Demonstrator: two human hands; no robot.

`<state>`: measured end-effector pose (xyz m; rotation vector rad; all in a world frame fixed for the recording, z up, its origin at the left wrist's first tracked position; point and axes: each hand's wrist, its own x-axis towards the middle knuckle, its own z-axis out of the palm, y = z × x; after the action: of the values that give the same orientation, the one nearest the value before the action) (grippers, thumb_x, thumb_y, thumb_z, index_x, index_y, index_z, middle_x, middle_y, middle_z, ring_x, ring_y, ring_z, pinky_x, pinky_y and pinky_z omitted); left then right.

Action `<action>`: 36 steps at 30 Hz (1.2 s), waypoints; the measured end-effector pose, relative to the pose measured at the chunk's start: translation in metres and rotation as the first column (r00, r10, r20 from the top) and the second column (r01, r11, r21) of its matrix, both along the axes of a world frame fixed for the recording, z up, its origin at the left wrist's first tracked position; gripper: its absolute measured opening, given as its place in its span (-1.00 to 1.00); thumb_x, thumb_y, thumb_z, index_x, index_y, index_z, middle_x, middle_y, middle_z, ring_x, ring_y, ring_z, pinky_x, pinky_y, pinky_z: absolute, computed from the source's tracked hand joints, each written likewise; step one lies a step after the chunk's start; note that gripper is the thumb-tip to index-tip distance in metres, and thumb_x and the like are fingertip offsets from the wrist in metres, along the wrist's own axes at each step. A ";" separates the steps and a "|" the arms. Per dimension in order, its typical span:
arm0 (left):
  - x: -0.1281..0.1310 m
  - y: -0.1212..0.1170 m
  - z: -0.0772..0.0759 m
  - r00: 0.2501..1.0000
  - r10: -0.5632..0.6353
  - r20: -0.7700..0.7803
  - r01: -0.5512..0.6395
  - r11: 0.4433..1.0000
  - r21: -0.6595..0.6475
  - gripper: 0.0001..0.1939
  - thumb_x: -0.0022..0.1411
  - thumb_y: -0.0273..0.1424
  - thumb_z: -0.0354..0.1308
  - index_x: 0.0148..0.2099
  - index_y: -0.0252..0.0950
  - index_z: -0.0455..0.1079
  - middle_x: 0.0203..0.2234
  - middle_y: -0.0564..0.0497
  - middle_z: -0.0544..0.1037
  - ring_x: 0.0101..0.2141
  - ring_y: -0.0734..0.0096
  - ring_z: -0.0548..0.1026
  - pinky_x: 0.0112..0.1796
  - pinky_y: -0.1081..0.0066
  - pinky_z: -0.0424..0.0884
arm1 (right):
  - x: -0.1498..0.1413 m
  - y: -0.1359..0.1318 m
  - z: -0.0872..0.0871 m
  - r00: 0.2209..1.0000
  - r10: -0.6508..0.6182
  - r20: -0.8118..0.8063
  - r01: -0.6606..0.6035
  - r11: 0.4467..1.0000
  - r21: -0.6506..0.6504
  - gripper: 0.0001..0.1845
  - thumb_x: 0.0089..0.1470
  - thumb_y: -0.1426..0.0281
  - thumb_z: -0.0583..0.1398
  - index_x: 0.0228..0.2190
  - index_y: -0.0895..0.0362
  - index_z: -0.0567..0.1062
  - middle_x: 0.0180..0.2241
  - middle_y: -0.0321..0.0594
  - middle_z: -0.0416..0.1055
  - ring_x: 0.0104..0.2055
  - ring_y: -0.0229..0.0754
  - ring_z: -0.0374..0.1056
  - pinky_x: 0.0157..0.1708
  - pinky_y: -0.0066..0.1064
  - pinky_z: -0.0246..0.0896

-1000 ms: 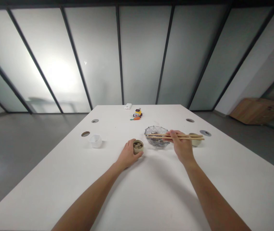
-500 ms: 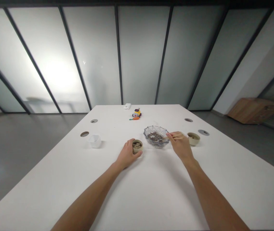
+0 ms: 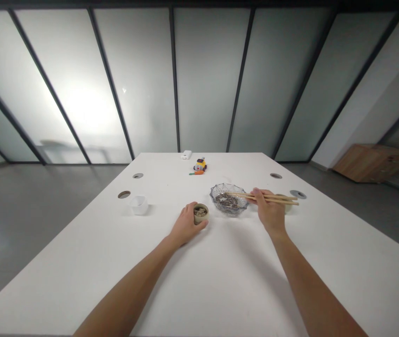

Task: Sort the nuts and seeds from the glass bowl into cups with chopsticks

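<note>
My left hand (image 3: 187, 224) is wrapped round a small beige cup (image 3: 201, 219) that stands on the white table and holds what look like striped seeds. A pair of wooden chopsticks (image 3: 272, 198) is gripped in my right hand (image 3: 268, 210), their tips over a clear glass bowl (image 3: 230, 211) with a jagged rim. Small dark pieces, perhaps seeds, cover the bottom of that bowl. Behind my right hand a second beige cup (image 3: 288, 207) is mostly hidden.
A translucent white container (image 3: 139, 206) stands on the left. Farther back are a yellow toy car (image 3: 200, 164), an orange toy carrot (image 3: 197, 172) and a small white box (image 3: 186, 154). Round cable holes (image 3: 124, 194) are set along both sides of the white table (image 3: 199, 281).
My right hand has shifted slightly right, and the chopsticks have turned flatter, so their back ends now show beyond the hand. The left hand stays round its cup.
</note>
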<state>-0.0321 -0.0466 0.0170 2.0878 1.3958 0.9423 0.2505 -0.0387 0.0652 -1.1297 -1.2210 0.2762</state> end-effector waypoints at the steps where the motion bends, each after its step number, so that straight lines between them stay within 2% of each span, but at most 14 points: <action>1: 0.000 0.000 -0.001 1.000 0.003 -0.001 -0.003 1.000 -0.001 -0.31 0.21 -0.27 0.34 0.32 -0.26 0.22 0.21 -0.23 0.42 0.23 -0.03 0.39 0.26 0.06 0.30 | -0.006 -0.001 0.001 0.988 0.070 -0.140 -0.071 0.997 -0.005 -0.48 0.11 -0.14 0.29 -0.41 0.08 0.57 -0.43 -0.18 0.58 -0.38 -0.04 0.54 -0.27 -0.10 0.55; 2: 0.000 0.001 -0.001 1.000 0.006 -0.003 -0.006 1.000 -0.001 -0.31 0.20 -0.27 0.34 0.32 -0.26 0.22 0.21 -0.23 0.42 0.24 -0.03 0.39 0.26 0.06 0.29 | -0.011 -0.001 0.002 0.960 0.139 -0.241 -0.145 0.989 -0.005 -0.48 0.07 -0.14 0.33 -0.43 0.08 0.56 -0.43 -0.20 0.58 -0.39 -0.05 0.54 -0.30 -0.12 0.56; 4: 0.000 0.001 -0.002 1.000 0.009 -0.004 -0.009 1.000 -0.002 -0.31 0.20 -0.28 0.35 0.31 -0.26 0.23 0.22 -0.23 0.42 0.23 -0.03 0.39 0.26 0.06 0.29 | -0.022 -0.004 0.003 0.911 0.248 -0.329 -0.268 0.963 -0.015 -0.49 0.02 -0.12 0.38 -0.45 0.08 0.56 -0.43 -0.23 0.58 -0.40 -0.08 0.54 -0.35 -0.16 0.58; 7: 0.000 0.000 -0.001 1.000 0.009 0.002 -0.009 1.000 0.007 -0.32 0.19 -0.29 0.35 0.31 -0.24 0.24 0.21 -0.21 0.43 0.22 -0.02 0.40 0.25 0.07 0.31 | -0.032 -0.011 0.006 0.905 0.322 -0.278 -0.356 0.931 -0.084 -0.48 0.03 -0.13 0.36 -0.45 0.09 0.58 -0.44 -0.21 0.58 -0.45 -0.09 0.52 -0.41 -0.20 0.55; 9: 0.000 -0.001 0.001 1.000 0.011 0.000 -0.011 1.000 0.005 -0.32 0.20 -0.29 0.35 0.31 -0.24 0.24 0.21 -0.21 0.43 0.22 -0.02 0.40 0.25 0.08 0.31 | -0.032 -0.015 0.008 0.949 0.281 -0.141 -0.298 0.948 -0.113 -0.45 0.08 -0.17 0.31 -0.44 0.08 0.59 -0.45 -0.19 0.58 -0.45 -0.07 0.51 -0.40 -0.21 0.52; 11: 0.000 -0.002 0.002 1.000 0.009 -0.001 -0.009 1.000 -0.001 -0.32 0.21 -0.28 0.34 0.31 -0.26 0.24 0.22 -0.22 0.42 0.23 -0.01 0.40 0.25 0.09 0.30 | -0.028 -0.017 0.009 0.982 0.177 0.065 -0.172 0.982 -0.076 -0.44 0.15 -0.18 0.24 -0.43 0.06 0.60 -0.44 -0.17 0.58 -0.39 -0.05 0.51 -0.32 -0.20 0.49; 13: 0.000 -0.003 0.003 1.000 0.004 0.000 -0.004 1.000 -0.002 -0.32 0.21 -0.28 0.33 0.31 -0.27 0.24 0.22 -0.23 0.42 0.23 -0.01 0.40 0.26 0.09 0.30 | -0.023 -0.016 0.008 0.963 0.091 0.253 -0.093 0.996 -0.005 -0.45 0.23 -0.16 0.18 -0.42 0.05 0.59 -0.43 -0.16 0.58 -0.32 -0.04 0.50 -0.23 -0.20 0.44; 15: 0.000 -0.003 0.004 1.000 0.004 -0.001 -0.004 1.000 0.003 -0.32 0.20 -0.28 0.34 0.31 -0.27 0.24 0.21 -0.23 0.43 0.22 0.00 0.41 0.25 0.10 0.31 | -0.020 -0.013 0.004 0.931 0.087 0.354 -0.102 0.994 0.025 -0.45 0.28 -0.13 0.13 -0.41 0.04 0.59 -0.41 -0.16 0.58 -0.30 -0.04 0.49 -0.20 -0.21 0.40; 22: 0.000 0.000 0.000 1.000 0.008 0.018 -0.008 0.999 0.034 -0.35 0.19 -0.29 0.35 0.28 -0.24 0.28 0.16 -0.20 0.47 0.18 0.01 0.44 0.21 0.11 0.34 | -0.019 0.003 -0.020 0.894 0.215 0.394 -0.217 0.975 -0.041 -0.47 0.31 -0.09 0.14 -0.40 0.04 0.61 -0.36 -0.15 0.59 -0.28 -0.04 0.48 -0.22 -0.21 0.39; 29: -0.001 0.003 -0.004 1.000 0.005 0.023 -0.006 0.999 0.040 -0.33 0.18 -0.30 0.34 0.30 -0.24 0.26 0.17 -0.20 0.45 0.20 0.01 0.42 0.23 0.10 0.32 | -0.016 0.008 -0.030 0.914 0.209 0.348 -0.219 0.976 -0.010 -0.49 0.29 -0.08 0.17 -0.37 0.06 0.63 -0.33 -0.13 0.58 -0.27 -0.05 0.48 -0.25 -0.23 0.41; 36: -0.001 0.002 -0.002 1.000 0.007 0.003 -0.008 1.000 0.009 -0.32 0.19 -0.28 0.34 0.30 -0.27 0.24 0.18 -0.23 0.44 0.21 -0.01 0.42 0.24 0.09 0.32 | -0.013 0.007 -0.028 0.923 0.151 0.353 -0.184 0.981 0.062 -0.55 0.31 -0.03 0.18 -0.36 0.03 0.62 -0.35 -0.16 0.58 -0.29 -0.06 0.48 -0.22 -0.22 0.44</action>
<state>-0.0330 -0.0449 0.0152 2.0879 1.4013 0.9560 0.2373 -0.0314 0.0374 -1.0191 -1.6331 0.1484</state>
